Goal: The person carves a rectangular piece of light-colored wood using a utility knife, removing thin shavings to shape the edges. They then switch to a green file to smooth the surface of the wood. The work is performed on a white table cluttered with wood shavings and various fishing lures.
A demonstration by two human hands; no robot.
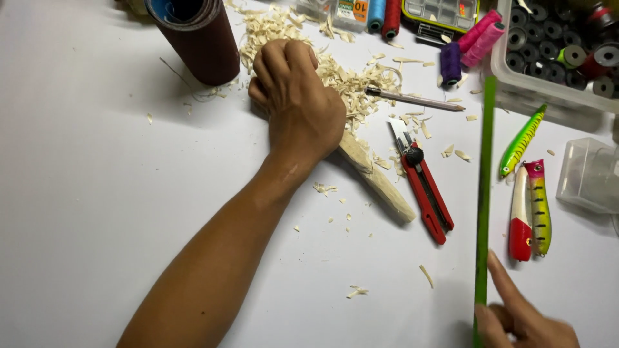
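Note:
My left hand (295,96) is closed over the upper end of a pale carved wooden stick (378,180) that lies slanting on the white table; its lower end points toward the bottom right. My right hand (523,317), at the bottom right corner, grips a long green ruler (484,193) standing nearly upright on edge, with the forefinger stretched along it. A red utility knife (422,183) with its blade out lies just right of the stick. A pencil (414,99) rests above the knife among a heap of wood shavings (348,77).
A dark red roll of sandpaper (196,35) stands at the top left. Thread spools (451,61), a tackle box (442,14) and a clear bin of bobbins (554,51) line the top right. Fishing lures (530,206) and a clear plastic cup (590,174) lie right of the ruler.

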